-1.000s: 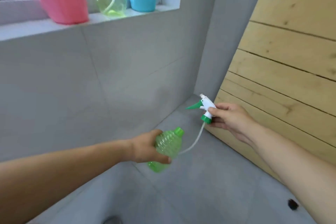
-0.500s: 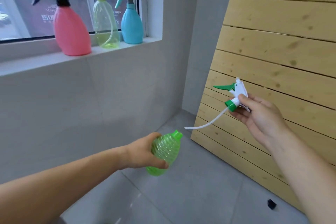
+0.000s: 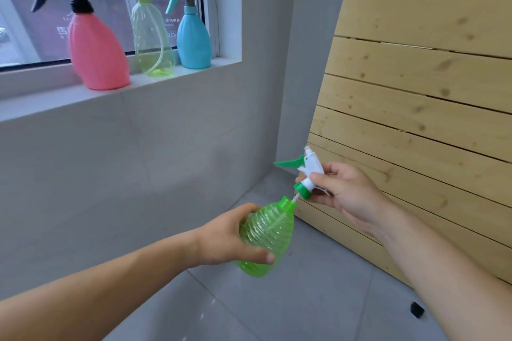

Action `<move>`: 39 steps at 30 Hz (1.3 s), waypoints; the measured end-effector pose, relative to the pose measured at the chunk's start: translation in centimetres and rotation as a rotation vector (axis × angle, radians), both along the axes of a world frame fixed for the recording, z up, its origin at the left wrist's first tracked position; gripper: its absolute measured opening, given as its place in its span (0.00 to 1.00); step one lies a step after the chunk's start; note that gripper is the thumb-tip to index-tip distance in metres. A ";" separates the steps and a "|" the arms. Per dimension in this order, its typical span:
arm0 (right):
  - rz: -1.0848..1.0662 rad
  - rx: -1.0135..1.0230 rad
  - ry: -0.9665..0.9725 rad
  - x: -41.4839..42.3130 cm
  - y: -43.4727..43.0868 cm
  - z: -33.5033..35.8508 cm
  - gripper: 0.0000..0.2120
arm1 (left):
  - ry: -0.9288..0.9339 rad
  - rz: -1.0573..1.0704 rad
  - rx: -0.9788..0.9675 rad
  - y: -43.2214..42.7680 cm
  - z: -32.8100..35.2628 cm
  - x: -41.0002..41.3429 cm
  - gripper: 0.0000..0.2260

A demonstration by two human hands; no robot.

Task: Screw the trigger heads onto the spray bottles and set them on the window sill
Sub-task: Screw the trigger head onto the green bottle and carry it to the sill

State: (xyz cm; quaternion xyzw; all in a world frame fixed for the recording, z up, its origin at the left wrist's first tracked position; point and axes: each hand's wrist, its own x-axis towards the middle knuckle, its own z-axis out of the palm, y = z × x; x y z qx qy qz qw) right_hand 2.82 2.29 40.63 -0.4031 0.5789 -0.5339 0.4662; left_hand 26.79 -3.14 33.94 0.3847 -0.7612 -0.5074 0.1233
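Note:
My left hand (image 3: 224, 238) grips a ribbed green spray bottle (image 3: 267, 235), tilted with its open neck pointing up and right. My right hand (image 3: 346, 194) holds a white and green trigger head (image 3: 307, 171) just above the neck. Its dip tube runs down into the bottle's mouth; the green collar sits a little above the neck, apart from it. On the window sill (image 3: 83, 97) stand three bottles with heads on: pink (image 3: 95, 52), clear yellow-green (image 3: 152, 39) and blue (image 3: 192, 39).
A slatted wooden panel (image 3: 415, 119) leans against the wall on the right. Grey tiled wall and floor (image 3: 304, 299) lie below. A small black object (image 3: 416, 309) lies on the floor at the lower right.
The trigger head was held out to the right with its tube free; now the tube is inside the bottle's neck and both hands are close together. The view has tilted up.

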 end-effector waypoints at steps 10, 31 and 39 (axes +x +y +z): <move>0.119 0.068 0.025 1.4 -0.5 -0.6 0.08 | 0.067 -0.016 0.036 0.7 0.8 -0.3 0.31; 0.243 -0.019 0.456 2.3 -0.7 -1.8 0.17 | 0.131 -0.030 0.100 1.0 1.5 0.1 0.24; 0.314 -0.030 0.175 1.5 -1.0 -1.7 0.21 | 0.151 -0.033 0.136 1.0 2.0 0.1 0.20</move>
